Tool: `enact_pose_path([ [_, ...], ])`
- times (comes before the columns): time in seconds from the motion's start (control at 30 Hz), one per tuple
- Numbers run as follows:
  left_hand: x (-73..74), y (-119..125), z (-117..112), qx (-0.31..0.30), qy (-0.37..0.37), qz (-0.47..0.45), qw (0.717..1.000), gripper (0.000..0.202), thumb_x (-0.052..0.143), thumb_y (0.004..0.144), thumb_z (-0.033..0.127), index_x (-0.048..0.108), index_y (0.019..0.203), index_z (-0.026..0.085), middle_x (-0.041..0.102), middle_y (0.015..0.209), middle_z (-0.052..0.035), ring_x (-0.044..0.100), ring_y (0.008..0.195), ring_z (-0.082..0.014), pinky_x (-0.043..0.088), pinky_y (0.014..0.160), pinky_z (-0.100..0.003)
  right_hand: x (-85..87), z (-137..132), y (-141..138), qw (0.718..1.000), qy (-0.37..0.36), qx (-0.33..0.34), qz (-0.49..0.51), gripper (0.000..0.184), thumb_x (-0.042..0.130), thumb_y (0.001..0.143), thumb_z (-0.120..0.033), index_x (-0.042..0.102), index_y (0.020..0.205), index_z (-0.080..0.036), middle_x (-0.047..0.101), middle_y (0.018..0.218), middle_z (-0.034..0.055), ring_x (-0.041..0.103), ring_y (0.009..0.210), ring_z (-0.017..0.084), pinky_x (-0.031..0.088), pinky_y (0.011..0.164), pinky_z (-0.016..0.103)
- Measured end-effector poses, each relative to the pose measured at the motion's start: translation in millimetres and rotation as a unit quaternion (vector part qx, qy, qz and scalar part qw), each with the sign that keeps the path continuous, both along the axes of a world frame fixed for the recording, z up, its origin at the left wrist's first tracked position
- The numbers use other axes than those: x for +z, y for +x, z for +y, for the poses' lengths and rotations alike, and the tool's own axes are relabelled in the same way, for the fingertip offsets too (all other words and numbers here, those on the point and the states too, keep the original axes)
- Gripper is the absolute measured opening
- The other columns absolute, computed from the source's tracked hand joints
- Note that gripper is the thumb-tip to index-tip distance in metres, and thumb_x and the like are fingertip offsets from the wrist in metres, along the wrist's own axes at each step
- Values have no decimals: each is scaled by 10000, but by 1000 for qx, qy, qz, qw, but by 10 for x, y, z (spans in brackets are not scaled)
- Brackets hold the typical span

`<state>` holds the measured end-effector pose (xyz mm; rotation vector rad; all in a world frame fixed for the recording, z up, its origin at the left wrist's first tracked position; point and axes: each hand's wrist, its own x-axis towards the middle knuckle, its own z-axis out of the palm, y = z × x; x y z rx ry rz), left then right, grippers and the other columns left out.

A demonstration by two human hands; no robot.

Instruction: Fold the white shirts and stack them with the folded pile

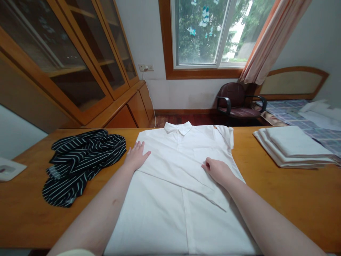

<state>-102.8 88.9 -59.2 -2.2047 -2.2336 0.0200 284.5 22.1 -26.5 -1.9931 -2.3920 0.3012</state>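
A white collared shirt (pixel 162 209) lies spread on the wooden table, its collar at the far edge. One long sleeve is laid slantwise across the front, from the left shoulder down toward the lower right. My left hand (pixel 137 156) rests flat on the left side of the shirt, near the sleeve's fold, fingers spread. Over the right chest, my right hand (pixel 218 171) is closed at the sleeve's upper part, fingers curled against the white cloth. The fingertips are partly hidden. On the right, the other sleeve is bunched or tucked at the shoulder.
A crumpled black-and-white striped garment (pixel 82 160) lies left on the table (pixel 266 202). Folded white cloths (pixel 295 145) are stacked at the right. A white flat object (pixel 10 169) sits at the left edge. Beyond stand a cabinet (pixel 117 96), an armchair (pixel 237 99) and a bed (pixel 290 110).
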Motion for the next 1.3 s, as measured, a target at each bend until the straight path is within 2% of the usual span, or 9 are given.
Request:
enact_pose_path([
  [0.2, 3, 14, 0, -6, -8, -7, 1000, 763, 254, 860, 596, 197, 1456, 124, 150, 1518, -136, 123, 1397, -270, 155, 1093, -512, 25, 14, 42, 999, -20, -48, -3, 259, 432, 894, -431, 576, 895, -216, 669, 803, 61, 620, 732, 207, 363, 584, 274],
  [0.33, 37, 16, -28, 20, 12, -33, 999, 734, 284, 868, 555, 239, 1443, 100, 169, 1511, -163, 148, 1389, -294, 172, 1091, -499, 42, -36, 28, 996, 63, 6, 63, 292, 432, 887, -405, 585, 1019, -195, 659, 978, 87, 598, 920, 223, 431, 768, 314],
  [0.4, 87, -41, -58, 64, 51, -65, 995, 683, 272, 886, 503, 299, 1416, 73, 265, 1477, -191, 253, 1354, -307, 249, 1067, -460, 38, -61, 23, 988, 92, 65, 102, 352, 431, 886, -408, 568, 1124, -189, 611, 1144, 102, 545, 1064, 231, 404, 906, 343],
  [0.5, 189, -228, -112, 141, 95, -125, 978, 570, 273, 893, 417, 455, 1320, 87, 508, 1314, -185, 479, 1199, -299, 379, 973, -402, 9, -85, 16, 979, 69, 143, 124, 482, 452, 868, -444, 491, 1283, -202, 472, 1357, 99, 433, 1230, 239, 339, 1020, 381],
  [0.67, 279, -560, -181, 180, 35, -225, 957, 406, 389, 817, 425, 662, 991, 180, 698, 967, -85, 640, 873, -244, 483, 735, -312, -54, -103, -6, 979, -4, 184, 92, 664, 474, 837, -523, 363, 1402, -190, 285, 1482, 111, 244, 1363, 244, 204, 1105, 426],
  [0.77, 286, -612, -204, 160, -12, -269, 950, 365, 454, 764, 461, 668, 877, 188, 703, 811, -51, 642, 722, -209, 469, 623, -273, -58, -111, -16, 979, -19, 185, 78, 696, 449, 843, -551, 325, 1423, -186, 255, 1494, 103, 199, 1379, 240, 168, 1117, 424],
  [1.03, 469, -610, -351, 116, -94, -348, 925, 330, 616, 594, 496, 668, 731, 200, 657, 680, -19, 601, 635, -198, 446, 556, -268, -50, -91, 4, 981, -32, 175, 84, 712, 478, 824, -558, 304, 1432, -232, 245, 1500, 81, 186, 1379, 277, 143, 1110, 480],
  [1.13, 508, -647, -391, 124, -118, -364, 916, 300, 678, 520, 456, 657, 693, 212, 635, 640, -5, 583, 592, -186, 437, 531, -265, -66, -81, 17, 980, -36, 173, 91, 701, 481, 825, -552, 306, 1431, -245, 247, 1500, 76, 183, 1381, 270, 138, 1110, 480],
  [1.3, 437, -665, -375, 155, -145, -405, 889, 272, 657, 537, 447, 612, 658, 208, 607, 594, 10, 564, 558, -152, 431, 515, -240, -64, -94, 7, 982, -40, 164, 81, 683, 441, 846, -557, 298, 1434, -240, 233, 1503, 75, 163, 1388, 250, 131, 1115, 465],
])
